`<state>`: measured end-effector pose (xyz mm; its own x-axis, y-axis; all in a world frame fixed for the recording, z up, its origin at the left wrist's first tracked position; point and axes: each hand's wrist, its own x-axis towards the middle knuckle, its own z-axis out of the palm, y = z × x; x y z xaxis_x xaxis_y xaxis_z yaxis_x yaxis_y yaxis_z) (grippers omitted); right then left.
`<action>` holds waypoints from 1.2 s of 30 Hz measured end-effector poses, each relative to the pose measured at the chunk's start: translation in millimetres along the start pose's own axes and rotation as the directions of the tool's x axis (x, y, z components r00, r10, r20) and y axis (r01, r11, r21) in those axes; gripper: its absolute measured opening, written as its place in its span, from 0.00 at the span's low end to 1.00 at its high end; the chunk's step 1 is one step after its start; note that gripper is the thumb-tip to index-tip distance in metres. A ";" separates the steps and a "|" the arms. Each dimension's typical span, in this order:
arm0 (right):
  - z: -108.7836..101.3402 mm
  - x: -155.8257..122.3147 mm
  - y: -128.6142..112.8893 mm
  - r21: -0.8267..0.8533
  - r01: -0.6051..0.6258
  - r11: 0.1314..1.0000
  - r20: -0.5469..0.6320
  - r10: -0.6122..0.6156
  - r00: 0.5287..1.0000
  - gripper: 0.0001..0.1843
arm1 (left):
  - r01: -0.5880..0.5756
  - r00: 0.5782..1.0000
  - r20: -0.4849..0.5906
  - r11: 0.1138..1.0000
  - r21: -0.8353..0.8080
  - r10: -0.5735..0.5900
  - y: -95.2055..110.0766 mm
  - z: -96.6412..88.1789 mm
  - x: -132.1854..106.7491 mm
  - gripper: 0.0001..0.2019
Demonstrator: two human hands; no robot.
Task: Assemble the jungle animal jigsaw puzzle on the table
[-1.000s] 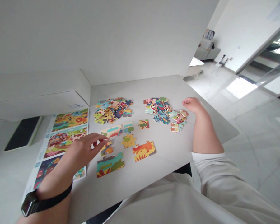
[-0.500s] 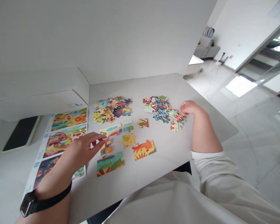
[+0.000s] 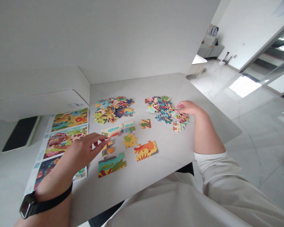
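My left hand (image 3: pixel 85 149), wearing a black watch (image 3: pixel 28 205), hovers over the left edge of the laid-out puzzle pieces. Its thumb and forefinger come together beside a long cream and blue joined section (image 3: pixel 113 130); whether a piece is between them is hidden. At the right-hand pile of puzzle pieces (image 3: pixel 163 108), my right hand (image 3: pixel 189 108) has its fingertips closed on a pale green puzzle piece (image 3: pixel 174 113). Nearer me lie a joined crocodile section (image 3: pixel 112 165), a joined orange and yellow section (image 3: pixel 145 150) and a yellow piece with a green animal (image 3: pixel 130 141).
Another heap of puzzle pieces (image 3: pixel 113 108) lies at the back left. Left of it are a printed picture sheet (image 3: pixel 67 137), a dark phone (image 3: pixel 21 134) and a white box (image 3: pixel 82 90). A wall stands behind the grey table (image 3: pixel 165 164).
My right hand has moved left, further over the right-hand pile, and the pale green piece under its fingertips has shifted slightly left. My left hand has stayed in place.
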<state>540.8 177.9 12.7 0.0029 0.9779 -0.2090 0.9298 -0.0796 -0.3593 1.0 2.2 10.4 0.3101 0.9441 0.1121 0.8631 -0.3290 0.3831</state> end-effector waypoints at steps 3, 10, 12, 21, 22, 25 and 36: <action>-0.6 -2.5 -5.2 -0.090 0.016 0.996 0.053 -0.012 0.999 0.20 | -0.004 1.000 0.010 1.000 0.001 0.004 1.9 -1.6 0.4 0.20; -4.7 -6.1 -6.8 0.040 -0.009 0.999 -0.051 0.011 0.999 0.10 | 0.019 0.999 0.034 1.000 -0.009 -0.019 -1.0 0.2 -0.1 0.21; -6.3 -6.1 -6.0 0.042 -0.020 0.999 -0.094 0.024 0.995 0.10 | 0.028 0.999 0.041 1.000 -0.011 -0.027 -1.3 0.4 -0.5 0.21; -6.5 -3.7 -2.7 -0.094 -0.169 0.981 -0.281 0.137 0.950 0.17 | 0.062 0.996 0.068 0.998 -0.014 -0.060 -2.1 2.4 -2.1 0.21; -5.3 -3.2 -2.0 -0.076 -0.142 0.987 -0.255 0.119 0.960 0.17 | 0.066 0.995 0.072 0.998 -0.013 -0.065 -2.1 2.6 -1.9 0.21; -0.6 -0.2 1.9 -0.068 -0.085 0.994 -0.182 0.071 0.981 0.15 | 0.072 0.995 0.076 0.997 -0.010 -0.071 -1.7 2.8 -1.2 0.22; 3.9 4.7 1.7 -0.121 -0.085 0.989 -0.089 0.074 0.993 0.23 | 0.065 0.995 0.075 0.998 -0.003 -0.064 -3.4 4.4 -1.9 0.21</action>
<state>541.0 181.6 7.6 0.1045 0.9827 -0.1532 0.9640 -0.1379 -0.2274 -0.7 1.5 4.8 0.2832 0.9589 0.0177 0.8802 -0.2672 0.3923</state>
